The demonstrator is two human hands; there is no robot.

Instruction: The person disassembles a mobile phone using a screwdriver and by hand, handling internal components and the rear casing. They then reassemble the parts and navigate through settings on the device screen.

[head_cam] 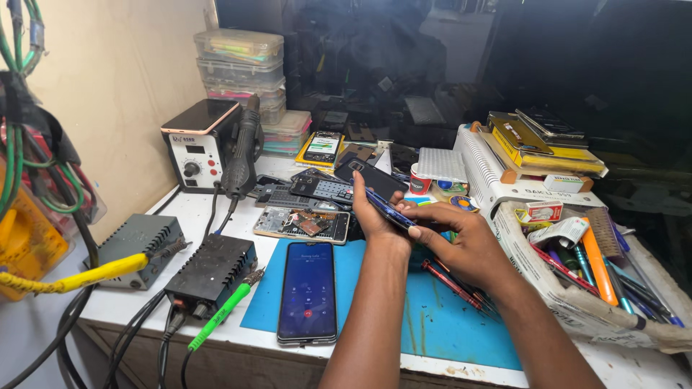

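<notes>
Nearest, a phone (308, 292) lies flat on the blue mat (432, 317), its glossy screen lit and a corner close to the bench edge; a knock from a forearm could send it off. Left of it sit two ribbed black boxes, one (211, 271) with a green lead (222, 315) and one (140, 241) with a yellow lead (79, 276), both leads trailing over the edge where they could snag.

Middle: both hands grasp a blue phone (388, 209), held on edge above the mat. The left hand (375, 216) cups it from behind and the right hand (461, 234) pinches its lower end. The thin, slick body, gripped only at its edges, could slip or flex if squeezed. Red-handled screwdrivers (447, 277) lie under the right wrist and could roll.

Beyond, an opened phone (301, 224) shows bare boards. A hot-air station (198, 144) holds its dark handpiece (241, 155); a warm nozzle near plastic is a risk. Right, a worn white tray (533, 266) brims with pens. Farthest, clear plastic boxes (241, 68) stand stacked.
</notes>
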